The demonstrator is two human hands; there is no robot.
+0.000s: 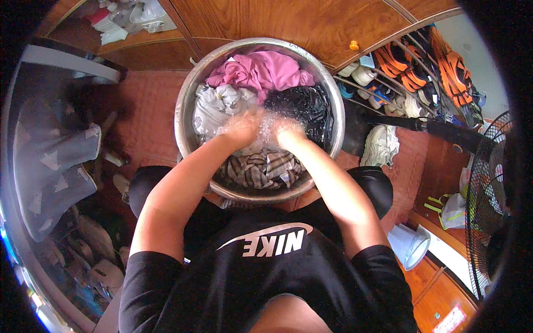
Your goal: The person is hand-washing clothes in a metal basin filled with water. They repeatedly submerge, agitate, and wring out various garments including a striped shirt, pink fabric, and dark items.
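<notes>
A round metal basin (342, 125) of water and clothes stands between my knees. Both hands are in its middle, close together amid splashing water. My left hand (245, 127) is blurred beside a pale grey printed garment (216, 106). Spray veils my right hand (288, 127), which is nearest to a shiny black item (316, 110), cloth or plastic. At the far side lies a bunched pink garment (266, 68). A striped checked cloth (266, 168) is heaped at the near side. The fingers are hidden by spray, so whether either hand grips anything is unclear.
Behind the basin is a wooden cabinet (270, 18). To the right are a rack of shoes (391, 70), white sneakers (379, 145) on the floor, a black mesh fan (485, 200) and a translucent bucket (410, 247). Dark boards or furniture (54, 166) stand at left.
</notes>
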